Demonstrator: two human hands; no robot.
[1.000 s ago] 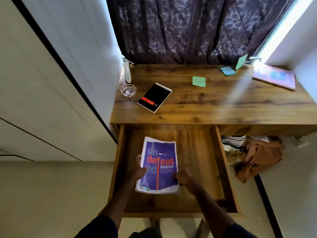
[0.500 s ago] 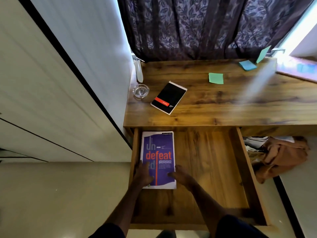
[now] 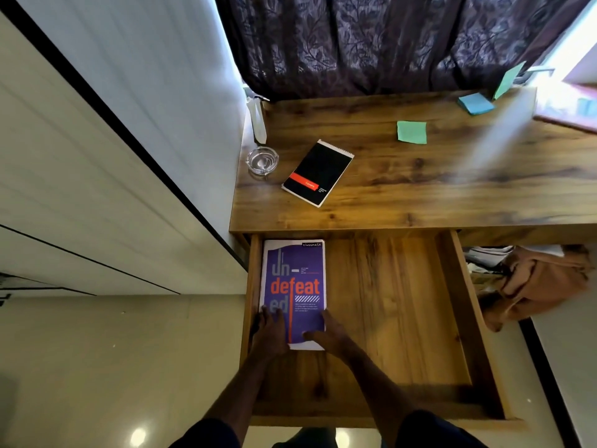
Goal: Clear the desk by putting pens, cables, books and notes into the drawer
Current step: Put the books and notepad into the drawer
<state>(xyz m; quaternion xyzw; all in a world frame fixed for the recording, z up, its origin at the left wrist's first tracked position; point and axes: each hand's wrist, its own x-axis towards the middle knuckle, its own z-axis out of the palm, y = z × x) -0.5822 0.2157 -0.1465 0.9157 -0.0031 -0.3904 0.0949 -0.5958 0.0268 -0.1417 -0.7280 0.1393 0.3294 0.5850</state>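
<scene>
A purple notebook (image 3: 295,279) with orange lettering lies flat in the back left corner of the open wooden drawer (image 3: 458,305). My left hand (image 3: 269,334) rests on its near left corner and my right hand (image 3: 326,334) on its near right corner, fingers spread on the cover. On the desk top (image 3: 403,202) lie a black notepad (image 3: 318,173) with a red band, a green sticky note (image 3: 412,132), a blue sticky pad (image 3: 476,103) and a pink book (image 3: 571,108) at the far right edge.
A glass ashtray (image 3: 262,160) sits at the desk's left edge, with a white object (image 3: 256,119) behind it. A dark curtain (image 3: 387,43) hangs behind the desk, with a green note (image 3: 508,79) stuck near it. A brown cloth (image 3: 536,282) lies under the desk at right.
Both hands have slid the purple notebook from the drawer's middle front to its back left corner, where it now lies flat and square to the drawer's side.
</scene>
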